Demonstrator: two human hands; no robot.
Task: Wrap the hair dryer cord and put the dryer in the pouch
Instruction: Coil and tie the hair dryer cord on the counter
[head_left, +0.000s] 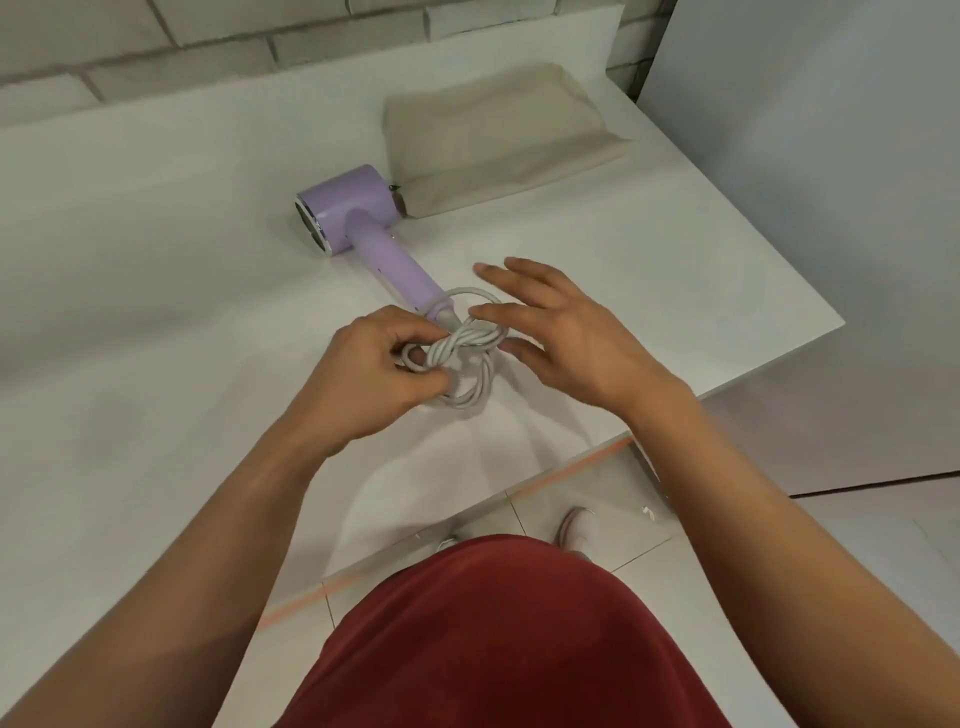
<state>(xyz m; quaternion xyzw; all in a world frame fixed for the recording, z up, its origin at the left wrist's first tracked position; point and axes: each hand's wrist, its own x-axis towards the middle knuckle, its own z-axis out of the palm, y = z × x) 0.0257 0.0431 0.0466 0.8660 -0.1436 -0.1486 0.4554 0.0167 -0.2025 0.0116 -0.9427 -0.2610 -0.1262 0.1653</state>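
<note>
Dryer axis: the hair dryer (358, 221) is lying flat on the white table (156, 260), its handle running from the barrel straight toward the fingers, so the long axis is slanting from far-left to near-right; the barrel is crossing that line, its grilled end facing left and its other end pointing at the pouch (498, 140).
Dryer look: lilac body, short round barrel with a silvery rim around a dark grille, smooth tapering handle ending in a pale collar where the cord (457, 358) is leaving.
Cord look: pale grey, gathered into several loops and twisted across itself into a bundle, one loop circling the handle's end.
Cord place: lying between the two sets of fingers, just short of the handle tip.
Left hand (374, 374): fingers are curling together and pinching the near-left side of the bundle, thumb pressing onto the twisted strands.
Right hand (566, 332): fingers are spreading apart and straight, hovering over the bundle's right side; thumb is sitting just beside the loops, contact unclear.
Pouch place: beige fabric, lying flat beyond the fingertips, past the barrel, its near corner just beside the barrel's right end.
</note>
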